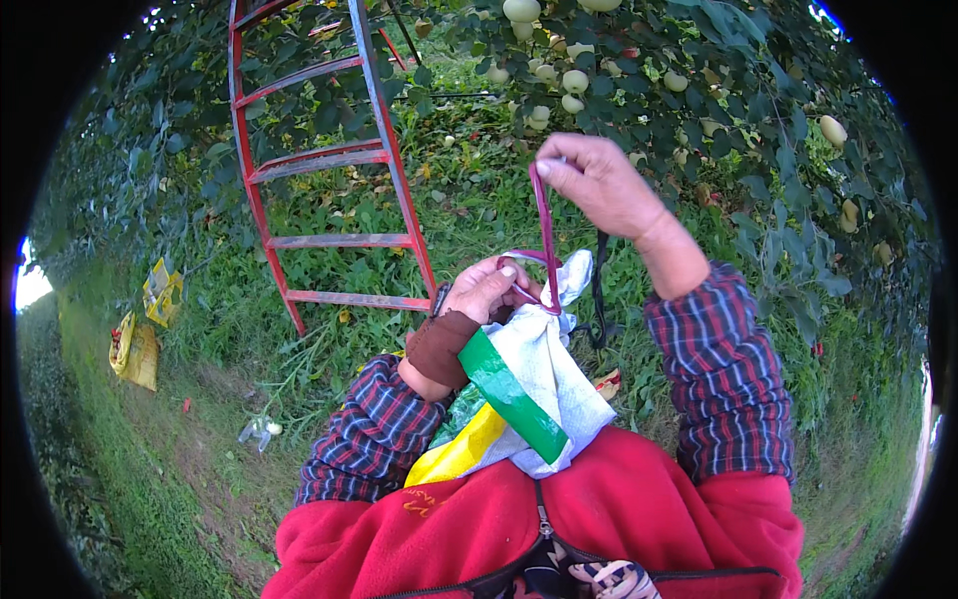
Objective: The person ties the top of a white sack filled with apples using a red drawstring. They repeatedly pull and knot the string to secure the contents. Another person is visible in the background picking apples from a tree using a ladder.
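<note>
A white woven plastic sack (542,359) with green and yellow bands lies against the front of the red fleece garment, its upper part gathered into a bunch. Around the gathered part loops a purple cloth strip (544,217). My right hand (599,183) is raised above the sack and pinches one length of the strip between thumb and fingers, pulled up taut. Beside the bunch, my left hand (490,288) grips another part of the strip near the loop. A black cord (599,292) hangs just right of the sack's gathered end.
A red metal ladder (340,241) stands ahead on the left among leafy branches. Pale apples (575,81) hang ahead and to the right. On the grass at left lie a yellow sack (140,356), another yellow bag (161,292) and a clear plastic piece (258,429).
</note>
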Available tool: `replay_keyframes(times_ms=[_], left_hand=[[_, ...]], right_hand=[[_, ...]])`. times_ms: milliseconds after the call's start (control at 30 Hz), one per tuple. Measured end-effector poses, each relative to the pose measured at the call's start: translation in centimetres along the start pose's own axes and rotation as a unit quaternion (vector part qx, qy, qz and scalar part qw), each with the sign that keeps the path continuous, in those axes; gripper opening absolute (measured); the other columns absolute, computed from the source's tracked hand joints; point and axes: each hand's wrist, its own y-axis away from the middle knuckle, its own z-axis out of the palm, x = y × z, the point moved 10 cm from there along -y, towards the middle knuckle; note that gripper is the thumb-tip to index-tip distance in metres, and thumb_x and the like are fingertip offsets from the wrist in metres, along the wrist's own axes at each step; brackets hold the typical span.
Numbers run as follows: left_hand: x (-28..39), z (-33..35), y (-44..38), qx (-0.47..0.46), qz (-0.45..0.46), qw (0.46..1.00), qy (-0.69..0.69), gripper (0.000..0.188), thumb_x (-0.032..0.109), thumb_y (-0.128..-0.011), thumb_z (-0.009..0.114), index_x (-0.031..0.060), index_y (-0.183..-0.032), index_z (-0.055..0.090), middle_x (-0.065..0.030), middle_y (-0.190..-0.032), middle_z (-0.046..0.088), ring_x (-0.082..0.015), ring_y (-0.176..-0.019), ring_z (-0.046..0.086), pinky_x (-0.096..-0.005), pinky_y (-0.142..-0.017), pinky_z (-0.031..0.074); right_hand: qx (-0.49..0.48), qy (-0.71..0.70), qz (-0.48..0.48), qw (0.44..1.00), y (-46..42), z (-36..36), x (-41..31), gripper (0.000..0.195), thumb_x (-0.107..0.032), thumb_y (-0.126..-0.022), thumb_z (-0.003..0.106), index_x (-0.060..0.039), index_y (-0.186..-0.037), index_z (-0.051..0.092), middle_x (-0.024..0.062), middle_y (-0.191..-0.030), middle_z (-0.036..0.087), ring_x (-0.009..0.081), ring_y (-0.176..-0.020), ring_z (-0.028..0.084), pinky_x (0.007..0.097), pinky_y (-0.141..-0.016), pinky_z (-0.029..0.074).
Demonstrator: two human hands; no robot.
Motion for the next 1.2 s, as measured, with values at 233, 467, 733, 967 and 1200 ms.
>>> replay_keyframes(times_ms=[233,467,733,967,1200], left_hand=[[2.7,0.9,1.7,0.023,0.011,0.999,0.044,0.022,0.025,-0.095,0.050,0.0040,-0.094,0.055,-0.0182,-0.091,0.065,-0.0269,-0.084,0.067,-0.0376,-0.077,0.055],[0.4,1.4,0.2,-0.006,-0.002,1.000,-0.017,0.024,0.024,-0.097,0.047,0.0022,-0.092,0.056,-0.0157,-0.091,0.066,-0.0213,-0.080,0.065,-0.0328,-0.074,0.054],[0.3,1.6,0.8,-0.008,-0.024,0.999,-0.020,0.027,0.025,-0.096,0.048,0.0007,-0.091,0.059,-0.0126,-0.087,0.067,-0.0185,-0.075,0.065,-0.0312,-0.070,0.053],[1.5,0.5,1.2,0.017,0.001,1.000,-0.007,0.027,0.028,-0.095,0.055,0.0006,-0.092,0.059,-0.0152,-0.097,0.065,-0.0237,-0.086,0.064,-0.0374,-0.081,0.052],[0.8,0.8,1.2,-0.005,0.002,1.000,0.015,0.023,0.022,-0.097,0.050,0.0012,-0.097,0.059,-0.0164,-0.099,0.066,-0.0233,-0.091,0.065,-0.0351,-0.085,0.051]], right_hand=[[0.088,-0.097,-0.071,0.989,9.5,-8.3,-5.2,0.015,-0.019,-0.087,0.060,-0.0046,-0.082,0.060,0.0005,-0.070,0.054,0.0092,-0.060,0.046,0.0248,-0.054,0.038],[0.130,-0.104,0.294,0.941,8.9,-2.6,13.9,0.017,-0.022,-0.096,0.053,-0.0077,-0.088,0.058,-0.0073,-0.062,0.042,0.0030,-0.048,0.033,0.0211,-0.041,0.022],[0.007,-0.134,-0.015,0.991,-1.2,-2.0,-8.5,0.024,-0.026,-0.091,0.057,-0.0028,-0.086,0.064,-0.0013,-0.066,0.055,0.0073,-0.059,0.049,0.0244,-0.052,0.040],[0.199,-0.139,0.053,0.969,10.4,-15.0,-2.4,0.014,-0.019,-0.094,0.056,-0.0054,-0.090,0.058,-0.0046,-0.068,0.049,0.0012,-0.053,0.036,0.0168,-0.046,0.028],[0.332,-0.212,0.333,0.857,22.6,-16.2,19.4,0.011,-0.021,-0.094,0.058,-0.0122,-0.087,0.058,-0.0072,-0.062,0.044,0.0010,-0.042,0.028,0.0164,-0.037,0.020]])
